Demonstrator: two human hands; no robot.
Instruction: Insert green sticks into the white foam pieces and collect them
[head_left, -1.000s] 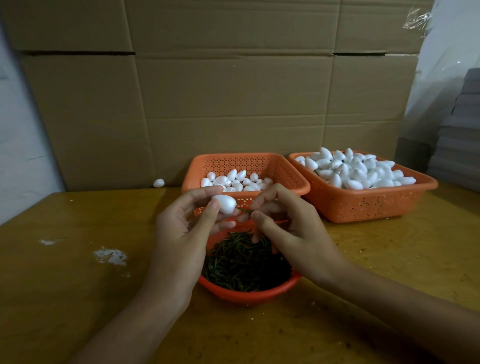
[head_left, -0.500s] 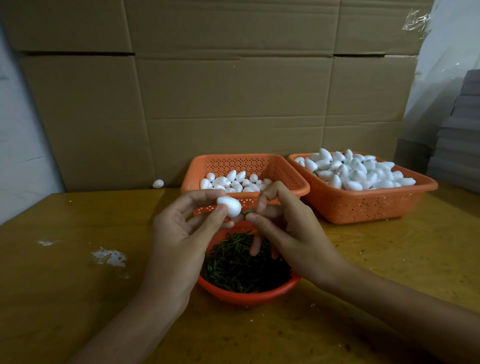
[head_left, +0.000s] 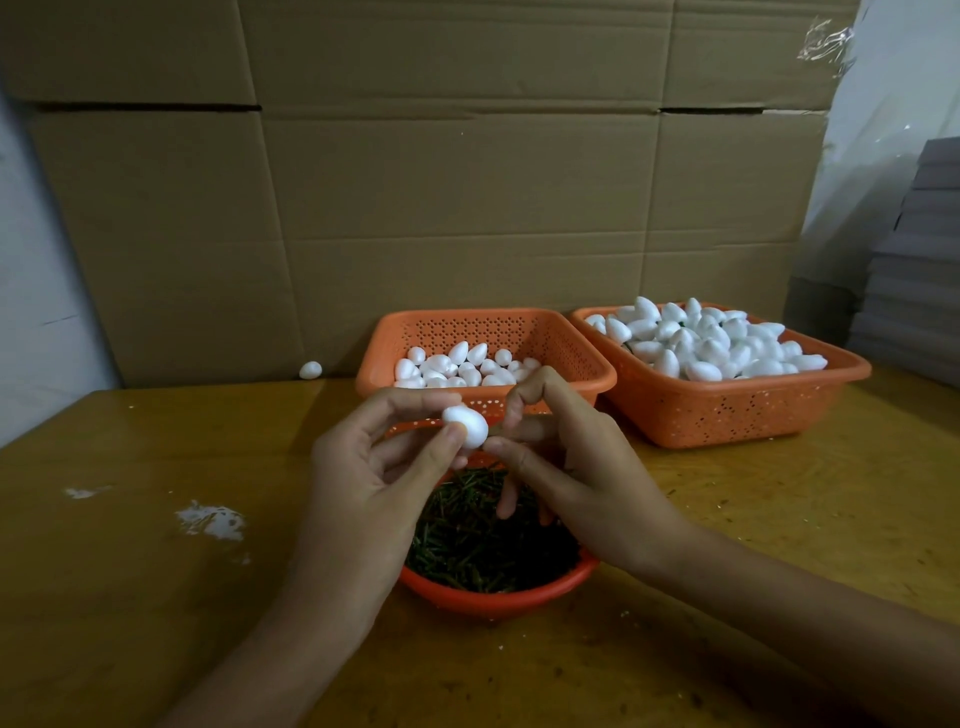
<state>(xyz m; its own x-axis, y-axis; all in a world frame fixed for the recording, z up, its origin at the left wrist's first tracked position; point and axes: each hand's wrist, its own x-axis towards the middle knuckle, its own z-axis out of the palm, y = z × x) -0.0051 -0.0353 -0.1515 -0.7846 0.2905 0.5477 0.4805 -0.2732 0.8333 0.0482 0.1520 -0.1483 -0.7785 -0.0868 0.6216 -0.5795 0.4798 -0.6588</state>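
Both hands meet above the round bowl. The left hand (head_left: 363, 488) pinches a white foam piece (head_left: 466, 426) between thumb and fingertips. The right hand (head_left: 582, 483) has its thumb and curled forefinger pressed against the piece's narrow end. I can't tell whether a stick sits in that pinch, because the fingers cover the spot.

Behind everything stands creased, matte brown cardboard (head_left: 467, 182), cut off at the top. The wooden table (head_left: 156, 597) is yellowish and glossy, with a chalky white smear (head_left: 210, 521). A grey stack (head_left: 924, 260) is cut off at the right edge and hard to make out.

Two perforated orange plastic baskets stand side by side. The right basket (head_left: 727, 410) is heaped with foam pieces (head_left: 701, 343). The middle basket (head_left: 571, 353) holds a shallow layer (head_left: 457, 364), and the hands hide part of its front wall. The smooth red-orange bowl (head_left: 493, 603) is packed with thin, dark green sticks (head_left: 478, 540), its far side covered by the hands.

The held piece is egg-shaped, matte and faintly grainy. One stray piece (head_left: 310, 370) lies at the foot of the cardboard.
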